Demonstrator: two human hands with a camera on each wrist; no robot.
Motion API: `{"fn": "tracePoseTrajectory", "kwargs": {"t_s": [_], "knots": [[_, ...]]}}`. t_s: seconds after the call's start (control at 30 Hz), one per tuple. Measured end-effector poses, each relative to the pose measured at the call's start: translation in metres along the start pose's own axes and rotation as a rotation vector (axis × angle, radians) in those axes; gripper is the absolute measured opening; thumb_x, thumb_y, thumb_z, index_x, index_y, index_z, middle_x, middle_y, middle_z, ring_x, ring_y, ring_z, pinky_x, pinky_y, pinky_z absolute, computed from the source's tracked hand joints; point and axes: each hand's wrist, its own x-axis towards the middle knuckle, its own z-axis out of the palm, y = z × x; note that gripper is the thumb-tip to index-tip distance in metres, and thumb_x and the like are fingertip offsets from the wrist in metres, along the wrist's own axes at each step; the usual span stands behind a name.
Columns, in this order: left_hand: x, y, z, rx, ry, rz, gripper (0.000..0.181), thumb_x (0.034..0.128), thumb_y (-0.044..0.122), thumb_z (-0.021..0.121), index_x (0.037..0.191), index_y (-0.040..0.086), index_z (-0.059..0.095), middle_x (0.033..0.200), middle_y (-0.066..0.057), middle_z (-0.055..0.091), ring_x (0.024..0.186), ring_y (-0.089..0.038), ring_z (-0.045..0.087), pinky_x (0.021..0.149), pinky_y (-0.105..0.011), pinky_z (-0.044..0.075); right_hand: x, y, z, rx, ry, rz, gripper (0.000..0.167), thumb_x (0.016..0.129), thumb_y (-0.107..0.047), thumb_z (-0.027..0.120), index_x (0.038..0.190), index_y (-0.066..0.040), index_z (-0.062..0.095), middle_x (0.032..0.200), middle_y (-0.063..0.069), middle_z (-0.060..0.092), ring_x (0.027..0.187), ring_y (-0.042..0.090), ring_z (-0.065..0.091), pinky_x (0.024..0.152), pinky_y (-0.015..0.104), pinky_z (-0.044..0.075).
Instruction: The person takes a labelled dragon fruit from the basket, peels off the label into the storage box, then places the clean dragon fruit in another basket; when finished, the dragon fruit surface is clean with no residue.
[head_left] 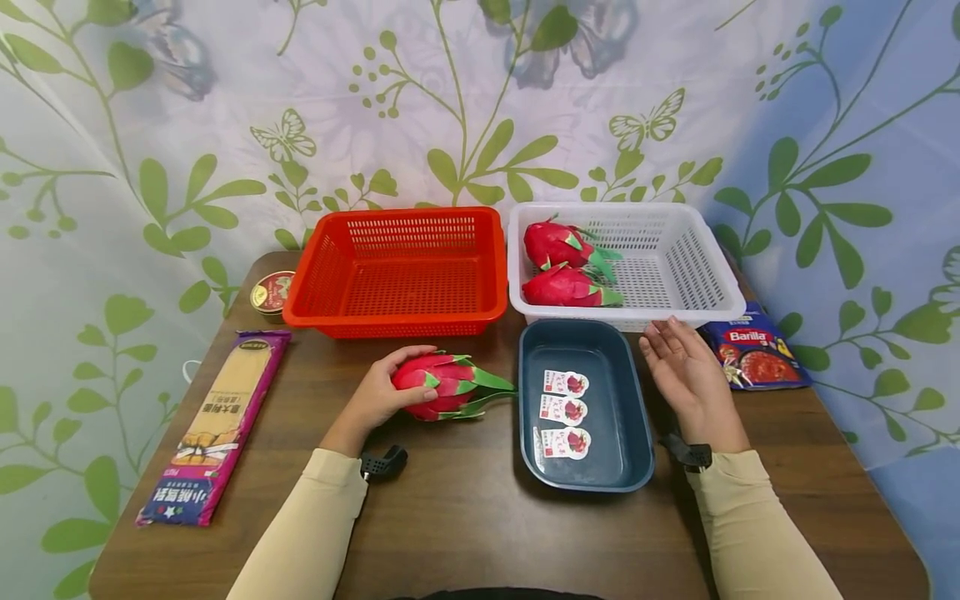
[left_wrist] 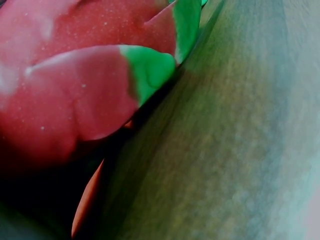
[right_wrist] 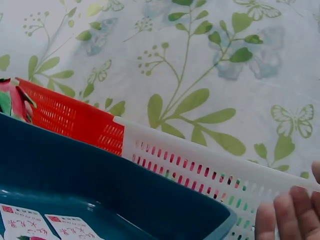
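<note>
My left hand (head_left: 392,390) grips a dragon fruit (head_left: 450,385), red with green-tipped scales, on the table in front of the red basket. The left wrist view shows that dragon fruit (left_wrist: 80,85) close up against the wood. To its right stands a dark blue tray (head_left: 588,325) with three dragon fruit stickers (head_left: 564,408) lying in it. My right hand (head_left: 688,375) is beside the tray's right side, palm turned up, fingers fairly straight and holding nothing. In the right wrist view its fingertips (right_wrist: 287,215) show near the white basket (right_wrist: 200,165).
An orange-red basket (head_left: 405,321) stands at the back, next to the white basket (head_left: 622,313) with two dragon fruits (head_left: 566,286) in its left part. Pasta in a purple pack (head_left: 217,425) and a round tin (head_left: 272,292) lie left. A blue Barilla pouch (head_left: 757,348) lies right.
</note>
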Motion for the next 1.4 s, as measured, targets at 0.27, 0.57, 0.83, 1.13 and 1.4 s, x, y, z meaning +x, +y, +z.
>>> {"fn": "tracePoseTrajectory", "kwargs": {"t_s": [0.27,0.57,0.83,1.13,1.4], "knots": [[-0.001,0.002,-0.002,-0.013,0.010,0.007,0.063,0.0855,0.022,0.087,0.144,0.017,0.063,0.135,-0.010,0.063,0.113,-0.034,0.061,0.089,-0.041,0.058,0.009,0.009,-0.001,0.235,-0.088,-0.060,0.030,0.108,0.004,0.050,0.137,-0.002,0.055,0.129,0.019,0.065,0.115,0.029,0.066,0.113,0.044,0.041],[-0.004,0.010,-0.008,0.059,-0.079,-0.015,0.081,0.0805,0.026,0.092,0.152,0.019,0.055,0.139,-0.006,0.059,0.121,-0.034,0.056,0.089,-0.046,0.059,0.012,0.010,-0.007,0.275,-0.036,-0.069,0.025,0.106,0.005,0.051,0.131,-0.001,0.055,0.120,0.021,0.067,0.104,0.031,0.069,0.105,0.044,0.049],[-0.014,0.021,-0.017,0.171,-0.124,-0.037,0.091,0.0757,0.032,0.097,0.155,0.023,0.051,0.140,-0.003,0.058,0.124,-0.032,0.053,0.091,-0.045,0.058,0.011,0.010,-0.010,0.306,-0.057,-0.052,0.025,0.106,0.005,0.052,0.130,0.000,0.058,0.122,0.022,0.068,0.109,0.033,0.070,0.105,0.044,0.049],[-0.023,0.043,-0.020,0.335,-0.093,0.048,0.086,0.0666,0.037,0.102,0.141,0.024,0.060,0.129,0.001,0.065,0.114,-0.026,0.060,0.087,-0.041,0.059,0.010,0.010,-0.010,0.282,-0.060,-0.067,0.024,0.106,0.004,0.054,0.129,0.001,0.057,0.122,0.022,0.068,0.110,0.032,0.070,0.105,0.043,0.049],[-0.017,0.097,-0.040,0.426,-0.155,0.177,0.086,0.0660,0.035,0.102,0.141,0.023,0.061,0.132,0.005,0.060,0.117,-0.023,0.056,0.080,-0.039,0.062,0.011,0.009,-0.009,0.265,-0.035,-0.072,0.025,0.105,0.004,0.055,0.129,0.001,0.057,0.121,0.022,0.068,0.107,0.032,0.071,0.104,0.044,0.049]]}}
